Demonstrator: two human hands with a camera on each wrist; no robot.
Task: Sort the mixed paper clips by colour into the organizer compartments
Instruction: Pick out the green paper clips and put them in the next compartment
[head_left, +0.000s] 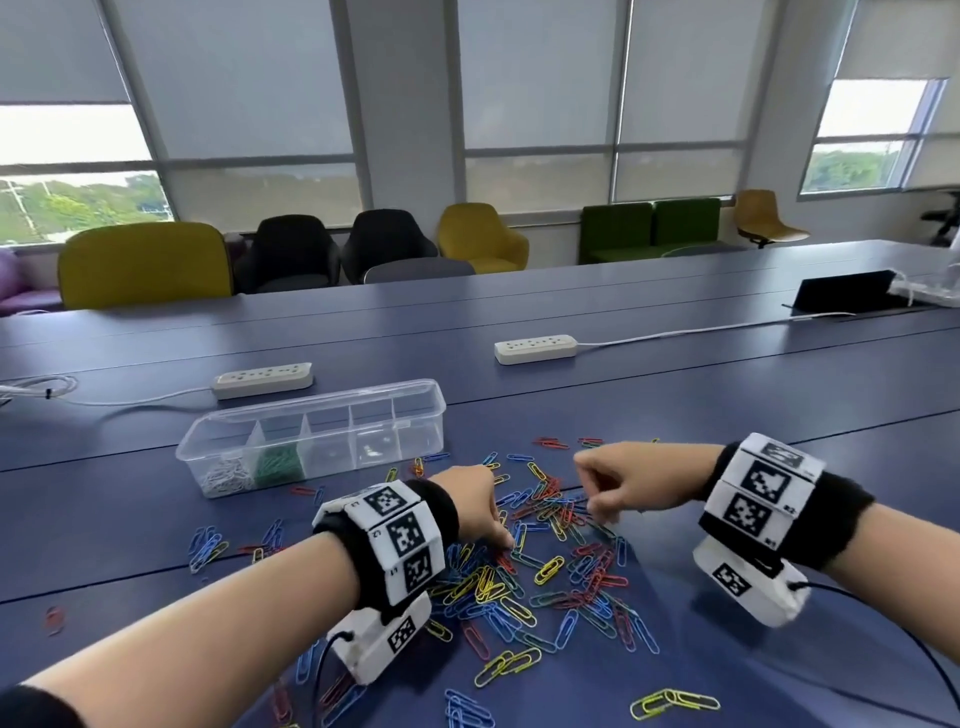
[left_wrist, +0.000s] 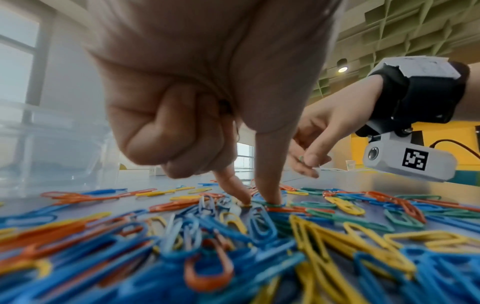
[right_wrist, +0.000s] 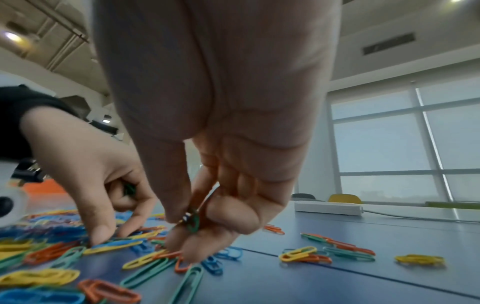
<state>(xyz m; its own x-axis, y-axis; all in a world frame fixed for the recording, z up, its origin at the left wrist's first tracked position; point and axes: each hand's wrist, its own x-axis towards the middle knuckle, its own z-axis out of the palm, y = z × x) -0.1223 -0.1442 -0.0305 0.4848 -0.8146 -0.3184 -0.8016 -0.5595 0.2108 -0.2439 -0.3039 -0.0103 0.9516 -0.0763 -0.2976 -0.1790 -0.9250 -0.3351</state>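
A mixed pile of blue, yellow, red and green paper clips (head_left: 545, 577) lies on the blue table. Behind it to the left stands the clear organizer (head_left: 415, 441), with white clips (head_left: 223, 475) in its leftmost compartment and green clips (head_left: 278, 462) in the one beside it. My left hand (head_left: 504, 538) reaches down into the pile. Its thumb and forefinger (left_wrist: 258, 202) pinch at a green clip (left_wrist: 274, 205), and green clips (right_wrist: 129, 189) sit in its curled fingers. My right hand (head_left: 597, 512) hovers just above the pile and pinches green clips (right_wrist: 192, 222) between thumb and fingers.
Two white power strips (head_left: 263, 379) (head_left: 536, 348) with cables lie behind the organizer. Stray clips are scattered at the left (head_left: 208, 545), and yellow ones lie near the front edge (head_left: 675, 701). Chairs line the table's far side.
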